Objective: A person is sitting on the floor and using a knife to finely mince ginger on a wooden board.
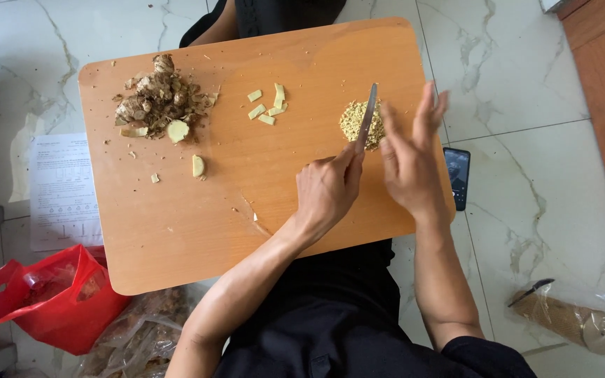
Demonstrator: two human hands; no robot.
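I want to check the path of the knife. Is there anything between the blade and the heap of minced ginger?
Nothing visible. The left hand holds the knife, and its blade already lies on the minced ginger. The right hand is beside the heap, open, not under the blade.

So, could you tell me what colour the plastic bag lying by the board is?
Red plastic bag, head view.

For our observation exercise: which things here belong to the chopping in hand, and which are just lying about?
In use: knife, minced ginger pile, ginger strips, ginger root and peelings, wooden board, left hand, right hand.
Lying about: phone, red bag, printed sheet.
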